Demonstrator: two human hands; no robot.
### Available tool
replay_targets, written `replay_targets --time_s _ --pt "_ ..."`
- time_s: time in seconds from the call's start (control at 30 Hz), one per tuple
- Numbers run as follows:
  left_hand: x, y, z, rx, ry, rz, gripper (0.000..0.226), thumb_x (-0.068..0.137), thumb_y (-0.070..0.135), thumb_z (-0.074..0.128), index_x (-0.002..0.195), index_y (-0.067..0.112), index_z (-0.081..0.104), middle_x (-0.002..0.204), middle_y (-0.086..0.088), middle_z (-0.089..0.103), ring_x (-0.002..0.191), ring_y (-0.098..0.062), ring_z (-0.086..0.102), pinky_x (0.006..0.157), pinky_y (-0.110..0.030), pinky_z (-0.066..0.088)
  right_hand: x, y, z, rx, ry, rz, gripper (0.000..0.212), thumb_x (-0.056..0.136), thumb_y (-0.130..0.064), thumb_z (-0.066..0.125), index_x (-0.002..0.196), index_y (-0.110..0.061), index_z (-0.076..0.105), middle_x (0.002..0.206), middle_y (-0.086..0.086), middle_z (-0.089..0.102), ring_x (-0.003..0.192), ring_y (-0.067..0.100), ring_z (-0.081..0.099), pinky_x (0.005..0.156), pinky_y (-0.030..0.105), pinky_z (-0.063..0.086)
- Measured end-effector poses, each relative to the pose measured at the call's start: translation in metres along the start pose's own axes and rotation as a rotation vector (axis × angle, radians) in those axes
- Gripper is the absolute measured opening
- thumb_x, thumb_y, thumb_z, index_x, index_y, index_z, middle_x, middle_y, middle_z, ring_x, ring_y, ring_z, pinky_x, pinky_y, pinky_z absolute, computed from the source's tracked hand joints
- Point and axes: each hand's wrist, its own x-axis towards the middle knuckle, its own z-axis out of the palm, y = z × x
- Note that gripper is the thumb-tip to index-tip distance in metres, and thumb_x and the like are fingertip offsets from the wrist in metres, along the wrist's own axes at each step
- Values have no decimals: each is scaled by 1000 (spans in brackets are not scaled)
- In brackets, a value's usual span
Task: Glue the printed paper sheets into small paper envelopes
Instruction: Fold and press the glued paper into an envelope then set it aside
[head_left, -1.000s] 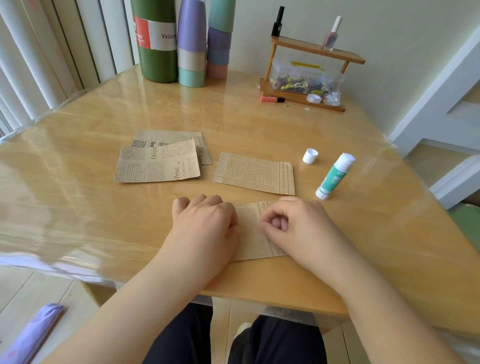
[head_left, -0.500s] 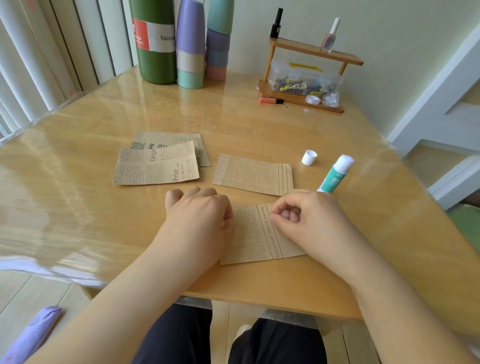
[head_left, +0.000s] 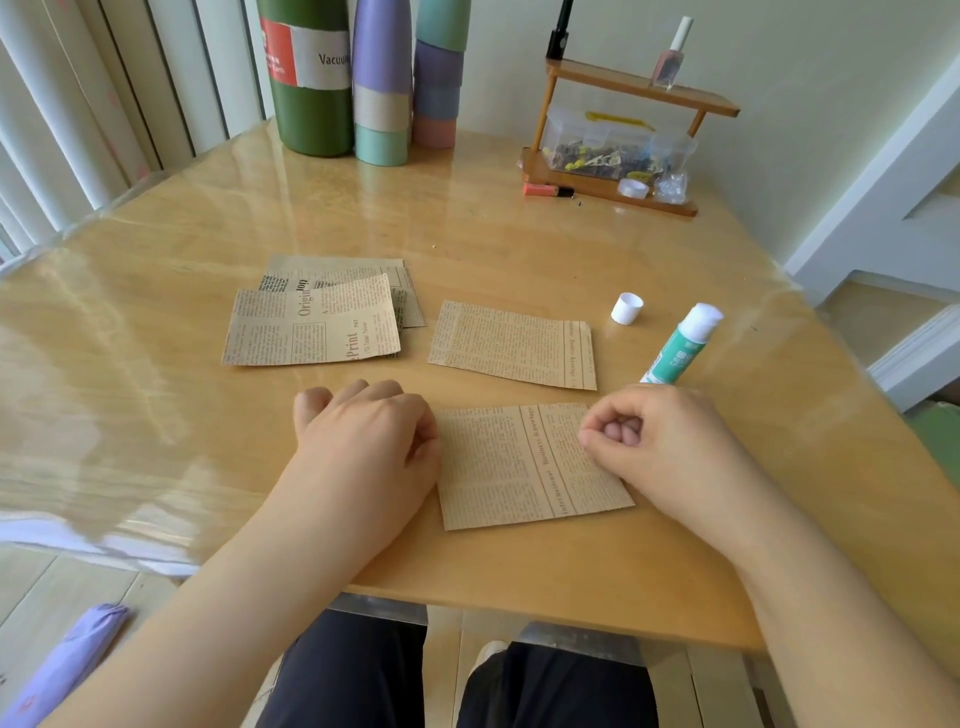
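A folded brown newsprint sheet (head_left: 524, 462) lies flat near the table's front edge. My left hand (head_left: 366, 431), fingers curled, presses on its left edge. My right hand (head_left: 649, 441), also curled into a loose fist, rests on its right edge. Behind it lies a second folded sheet (head_left: 511, 345). Further left is a small stack of printed sheets (head_left: 317, 325). An uncapped green glue stick (head_left: 680, 345) lies just behind my right hand, and its white cap (head_left: 627, 308) stands beside it.
The wooden table (head_left: 156, 364) has a glossy cover. At the back stand a green flask (head_left: 309, 78), stacked pastel cups (head_left: 382, 88) and a small wooden shelf (head_left: 618, 130) with bottles and a clear box. A purple umbrella (head_left: 62, 660) lies on the floor at left.
My hands have slid apart along the folded sheet, the right one moving right, so more of the paper shows between them. The sheet has turned slightly.
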Motion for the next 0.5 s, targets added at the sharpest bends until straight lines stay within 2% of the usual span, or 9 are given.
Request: replay_targets --time_s 0.17,0.33,0.43,0.5 --pt "2 0 -1 17 -12 -26 13 88 26 52 78 26 60 78 10 50 88 -13 46 77 -26 10 0 4 -4 -28 -6 35 12 77 -12 71 67 -19 69 61 -6 58 58 5 50 59 14 43" --pt "13 9 -3 -10 0 -3 12 88 22 51 82 25 61 84 9 54 93 -12 46 80 -29 17 7 -14 3 -16 6 -57 12 78 -15 71 68 -20 68 60 -7 58 58 5 50 58 16 44" --pt "24 22 4 -4 -35 10 10 87 25 50 84 27 60 88 10 55 97 -13 47 80 -31 16 14 -33 15 -22 -57 -124 14 79 -17 68 69 -25 66 57 -11 53 58 1 50 56 11 41" --pt "29 27 11 36 -63 11 14 86 26 49 88 27 62 90 9 55 99 -15 48 82 -32 18 17 -42 24 -63 -122 -161 11 81 -16 63 75 -25 69 61 -12 52 59 3 48 59 13 41"
